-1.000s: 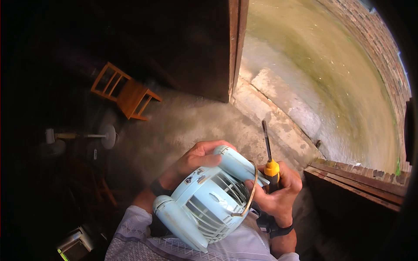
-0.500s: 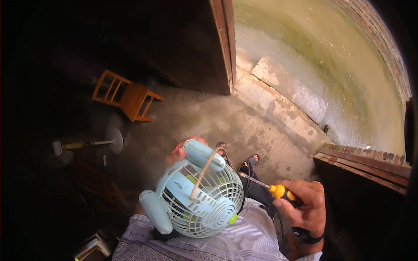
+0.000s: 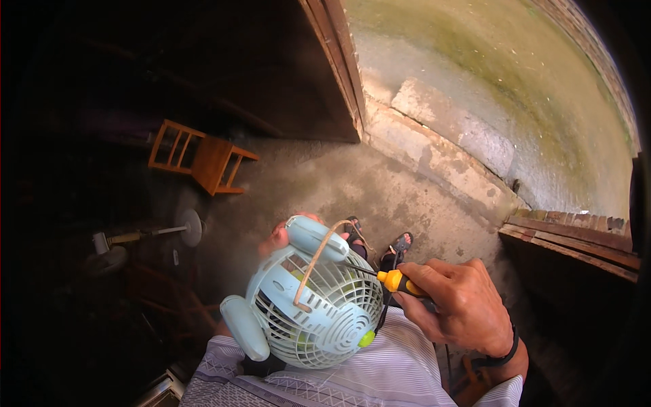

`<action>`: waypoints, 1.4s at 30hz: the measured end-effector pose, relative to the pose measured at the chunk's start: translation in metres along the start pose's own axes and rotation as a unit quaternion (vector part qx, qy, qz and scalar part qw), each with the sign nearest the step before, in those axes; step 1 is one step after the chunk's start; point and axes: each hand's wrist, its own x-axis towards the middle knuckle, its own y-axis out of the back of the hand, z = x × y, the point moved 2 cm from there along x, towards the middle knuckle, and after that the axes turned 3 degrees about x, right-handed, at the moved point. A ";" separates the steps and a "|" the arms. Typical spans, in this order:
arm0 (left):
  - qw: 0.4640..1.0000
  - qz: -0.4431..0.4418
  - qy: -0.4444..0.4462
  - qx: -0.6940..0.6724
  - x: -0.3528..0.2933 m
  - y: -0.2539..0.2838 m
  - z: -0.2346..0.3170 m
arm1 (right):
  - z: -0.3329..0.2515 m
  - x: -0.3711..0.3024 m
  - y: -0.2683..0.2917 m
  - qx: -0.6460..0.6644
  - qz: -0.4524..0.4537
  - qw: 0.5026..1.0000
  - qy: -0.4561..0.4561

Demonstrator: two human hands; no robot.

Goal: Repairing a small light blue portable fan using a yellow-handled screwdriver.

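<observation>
A pale blue plastic fan (image 3: 342,332) with a round grille rests against my lap, its grille facing up. A tan cord (image 3: 313,271) loops over its side, and a lime-green knob (image 3: 367,338) sits at its lower right. Partly hidden behind the fan's upper edge, my left hand (image 3: 275,240) grips it; only some fingers show. My right hand (image 3: 461,305) is closed around the yellow and black handle of a screwdriver (image 3: 390,279). The screwdriver's shaft points left, its tip at the grille near the rounded blue foot; whether it touches anything cannot be made out.
A wooden chair (image 3: 213,163) stands at the far left, with a white stand fan (image 3: 192,228) lying nearer. Beyond the concrete floor (image 3: 305,169), a stone doorstep (image 3: 434,159) leads outside between dark door panels. My sandalled feet (image 3: 401,244) are below the fan.
My right hand has moved left and slightly up, bringing the screwdriver from beside the fan to its grille. My left hand keeps its hold on the fan.
</observation>
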 end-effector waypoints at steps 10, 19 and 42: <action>0.994 -0.020 0.013 0.109 -0.008 0.031 0.010 | -0.027 -0.002 0.002 -0.124 0.008 0.992 0.035; 0.991 -0.017 0.036 0.126 -0.002 0.042 0.024 | -0.027 0.010 -0.019 -0.108 0.032 0.993 0.018; 0.939 -0.032 0.208 0.271 0.008 0.066 0.095 | 0.000 0.043 -0.107 0.700 -0.135 0.556 -0.427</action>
